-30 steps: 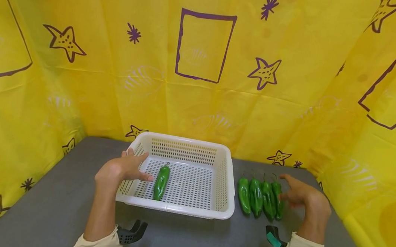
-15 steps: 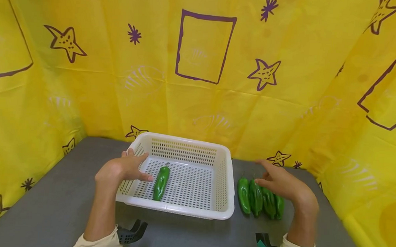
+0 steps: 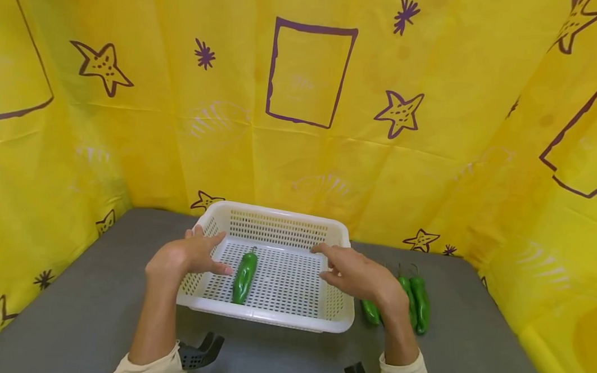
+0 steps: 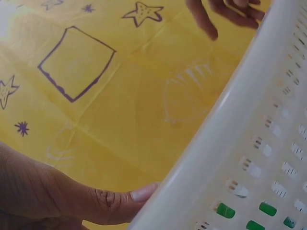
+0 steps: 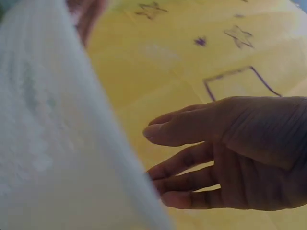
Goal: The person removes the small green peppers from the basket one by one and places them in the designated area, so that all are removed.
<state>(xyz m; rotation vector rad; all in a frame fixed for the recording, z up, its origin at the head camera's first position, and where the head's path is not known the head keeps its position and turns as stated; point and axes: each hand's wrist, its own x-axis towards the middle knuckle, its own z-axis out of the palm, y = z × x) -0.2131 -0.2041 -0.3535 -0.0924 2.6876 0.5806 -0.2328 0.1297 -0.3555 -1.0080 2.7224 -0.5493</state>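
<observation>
A white perforated plastic basket (image 3: 266,315) stands on the grey table with one green pepper (image 3: 245,276) lying in its left part. My left hand (image 3: 193,257) is at the basket's left rim, thumb and forefinger spread apart. In the left wrist view its thumb (image 4: 108,203) reaches the rim; whether it presses there I cannot tell. Over the basket's right side hovers my right hand (image 3: 357,271), fingers extended and holding nothing. The right wrist view has that hand (image 5: 230,153) beside the blurred rim (image 5: 120,158). Several more green peppers (image 3: 420,305) lie right of the basket, partly hidden by my right forearm.
A yellow cloth (image 3: 304,170) with drawn stars and squares hangs behind and at both sides of the grey table (image 3: 269,354). Black wrist mounts (image 3: 201,351) stick out beside both sleeves.
My right hand has swept left from the row of peppers to above the basket's right side. The left hand, the basket and the pepper inside it have stayed in place.
</observation>
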